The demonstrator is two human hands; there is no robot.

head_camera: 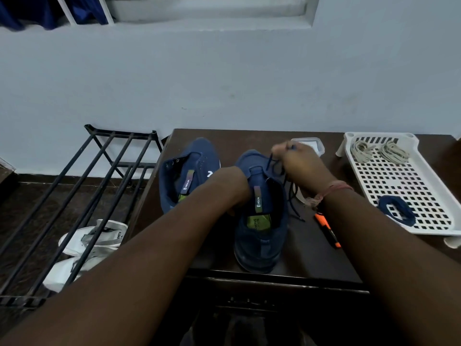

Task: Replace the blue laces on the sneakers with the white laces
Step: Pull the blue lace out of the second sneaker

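Two blue sneakers stand on the dark table point(311, 245), toes toward 12 o'clock and heels toward the person, long axes running near to far. The right hand point(296, 161) hovers over the toe end of the nearer sneaker point(260, 221), fingers curled and pinching a blue lace point(270, 162) that runs down from the fingertips to the upper eyelets. More of that lace trails off the shoe's 3 o'clock side onto the table, its tip lying near an orange marker point(328, 231).

The left hand point(232, 186) rests against the nearer sneaker's collar at about 9 o'clock — its fingers are hidden behind the wrist and the shoe, so I cannot tell whether they clasp anything. The other sneaker point(184, 176), at 10 o'clock from the first, shows bare eyelets.

At 3 o'clock sits a white perforated tray point(404, 186). Two coiled white laces point(379, 151) lie at its far end, and a coiled blue lace point(396, 209) lies at its near end — well apart from them. A small clear container point(311, 143) stands just beyond the right hand. At 9 o'clock from the table, a black rack point(82, 186) stands over a pair of white shoes point(92, 243) on the floor.
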